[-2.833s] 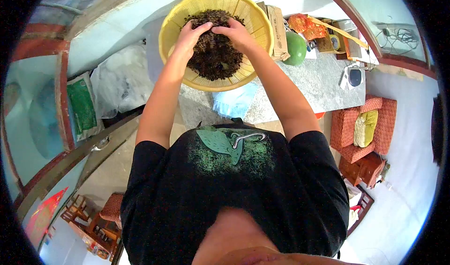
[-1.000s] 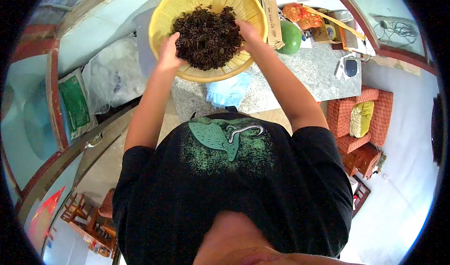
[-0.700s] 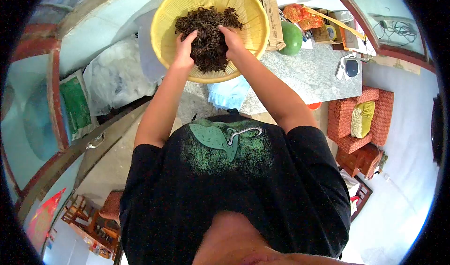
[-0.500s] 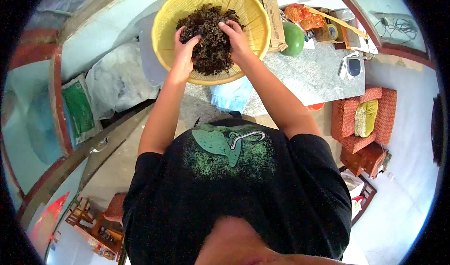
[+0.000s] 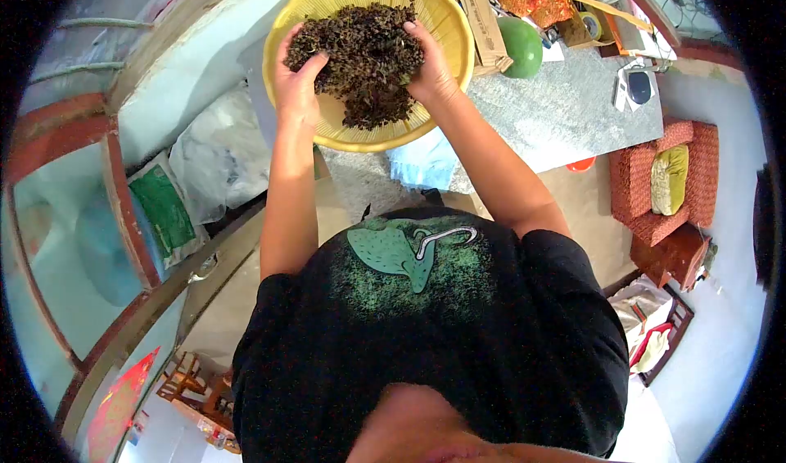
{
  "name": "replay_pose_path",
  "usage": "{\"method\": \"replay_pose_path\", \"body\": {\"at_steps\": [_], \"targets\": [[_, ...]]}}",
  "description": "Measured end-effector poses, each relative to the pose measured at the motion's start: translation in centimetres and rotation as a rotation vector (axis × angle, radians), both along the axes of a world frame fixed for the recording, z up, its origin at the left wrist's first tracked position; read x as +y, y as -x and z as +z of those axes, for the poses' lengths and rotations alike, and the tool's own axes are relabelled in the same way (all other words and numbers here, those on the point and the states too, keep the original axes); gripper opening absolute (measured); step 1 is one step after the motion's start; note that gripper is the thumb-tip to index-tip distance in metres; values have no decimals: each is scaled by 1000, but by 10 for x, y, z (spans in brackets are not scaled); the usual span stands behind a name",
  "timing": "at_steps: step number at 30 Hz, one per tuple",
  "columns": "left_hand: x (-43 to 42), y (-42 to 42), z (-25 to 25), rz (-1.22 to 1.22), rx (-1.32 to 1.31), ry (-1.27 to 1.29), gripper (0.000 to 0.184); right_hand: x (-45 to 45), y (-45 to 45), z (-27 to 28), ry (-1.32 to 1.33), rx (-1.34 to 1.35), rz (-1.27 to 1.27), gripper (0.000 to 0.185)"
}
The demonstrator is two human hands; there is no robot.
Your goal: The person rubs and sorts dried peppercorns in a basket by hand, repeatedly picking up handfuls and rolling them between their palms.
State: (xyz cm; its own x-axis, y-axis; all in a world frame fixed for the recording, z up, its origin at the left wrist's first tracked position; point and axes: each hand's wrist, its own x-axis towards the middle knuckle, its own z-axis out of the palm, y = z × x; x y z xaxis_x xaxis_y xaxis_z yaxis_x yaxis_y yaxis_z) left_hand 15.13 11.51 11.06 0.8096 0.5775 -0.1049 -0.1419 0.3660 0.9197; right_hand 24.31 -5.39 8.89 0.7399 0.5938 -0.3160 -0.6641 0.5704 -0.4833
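A round yellow basket (image 5: 453, 49) sits on the grey stone-like tabletop (image 5: 557, 111). Dark brown, crumbly plant material (image 5: 368, 62) forms a heap inside it, raised between my two hands. My left hand (image 5: 299, 78) grips the heap's left side, thumb on top and fingers partly hidden behind the material. On the right side my right hand (image 5: 430, 66) grips the same material, its thumb near the top and its other fingers hidden below. Pale basket ribs show around the heap. Light blue cloth (image 5: 424, 162) lies at the basket's near edge.
Cardboard (image 5: 477, 25), a green melon (image 5: 520, 47) and an orange-red bag (image 5: 536, 4) stand right of the basket. A small white device (image 5: 635, 86) is near the table's right end. Clear plastic sheeting (image 5: 221, 152) lies left; a red armchair (image 5: 634, 176) stands beyond the table.
My hands have moved from pressing into the middle of the heap to its two sides, further apart, and the dark material between them is lifted and spread wider. The view has turned slightly.
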Motion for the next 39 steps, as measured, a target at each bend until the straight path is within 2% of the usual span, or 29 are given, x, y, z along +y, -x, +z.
{"method": "replay_pose_path", "body": {"at_steps": [4,12,17,23,29,32,33,35,37,39], "targets": [[2,0,12,4,2,36,53,5,1,-8,25,20,-31,52],[6,0,23,-61,32,137,45,2,1,5,24,100,-48,47],[2,1,27,-62,97,73,39,-3,1,15,-30,149,-13,47],[-3,1,35,-51,22,142,34,-6,-2,3,-5,15,-44,43],[2,3,34,-42,89,40,32,-10,4,13,210,-69,-160,37],[-5,3,38,-14,107,41,29,-18,1,0,451,-491,-52,43],[-6,1,37,6,83,21,28,-19,0,-3,449,-491,-51,43],[-9,2,39,26,60,-1,26,-21,-2,-11,526,-684,-24,39],[-14,6,51,-50,83,110,31,-21,-1,-7,535,-756,-29,38],[-13,6,52,-72,80,115,30,-23,1,-1,544,-828,-35,37]]}}
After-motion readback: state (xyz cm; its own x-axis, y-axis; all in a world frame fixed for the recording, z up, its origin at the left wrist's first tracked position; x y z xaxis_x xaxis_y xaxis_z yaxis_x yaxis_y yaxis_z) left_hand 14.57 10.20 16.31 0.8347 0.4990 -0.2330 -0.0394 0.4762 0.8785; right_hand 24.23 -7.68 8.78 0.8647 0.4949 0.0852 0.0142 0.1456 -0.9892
